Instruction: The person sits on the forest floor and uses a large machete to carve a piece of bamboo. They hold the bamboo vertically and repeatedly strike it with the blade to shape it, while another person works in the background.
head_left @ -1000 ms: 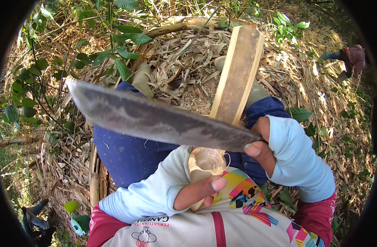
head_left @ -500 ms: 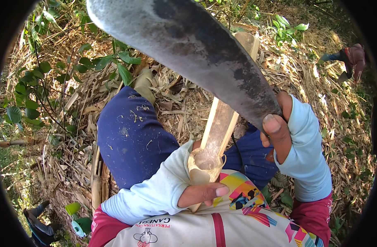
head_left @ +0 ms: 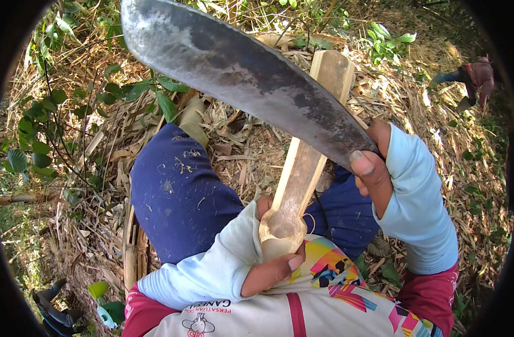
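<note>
**Big knife (head_left: 251, 73) held above the bamboo piece (head_left: 299, 174)**

The step in hand seems to be trimming. The bamboo piece lies lengthwise between the legs of the blue trousers (head_left: 178, 191). The left hand (head_left: 272, 275) is grasping its near end, beside the round hollow (head_left: 283, 226), with the forearm across the lap. The right hand (head_left: 373, 174) is clenched on the big knife, turned inward, thumb against the blade. A next cut would probably call for steady support and fingers away from the edge.

Dry leaf litter (head_left: 425, 146) across the ground (head_left: 262, 137)
</note>
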Motion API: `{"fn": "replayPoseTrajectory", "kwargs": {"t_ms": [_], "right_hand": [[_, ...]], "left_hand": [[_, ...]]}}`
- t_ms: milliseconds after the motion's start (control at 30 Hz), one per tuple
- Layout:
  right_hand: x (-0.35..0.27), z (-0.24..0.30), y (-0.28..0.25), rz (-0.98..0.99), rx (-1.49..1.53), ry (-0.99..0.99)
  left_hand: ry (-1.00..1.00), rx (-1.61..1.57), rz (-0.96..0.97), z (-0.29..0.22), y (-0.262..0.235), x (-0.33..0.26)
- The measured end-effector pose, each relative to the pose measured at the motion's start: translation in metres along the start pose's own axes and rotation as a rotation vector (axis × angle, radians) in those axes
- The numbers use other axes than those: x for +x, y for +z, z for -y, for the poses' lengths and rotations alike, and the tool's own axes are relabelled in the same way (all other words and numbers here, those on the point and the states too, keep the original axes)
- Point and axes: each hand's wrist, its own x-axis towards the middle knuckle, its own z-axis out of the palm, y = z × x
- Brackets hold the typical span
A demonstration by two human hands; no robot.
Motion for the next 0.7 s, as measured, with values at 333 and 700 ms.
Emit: {"fn": "replayPoseTrajectory", "kwargs": {"t_ms": [333,700], "right_hand": [[0.0,0.005,0.0,0.076,-0.045,-0.038],[-0.002,0.008,-0.002,0.146,0.022,0.012]], "left_hand": [[0.066,0.015,-0.072,0.001,0.006,-0.003],[0.018,0.016,-0.046,-0.002,0.007,-0.003]]}}
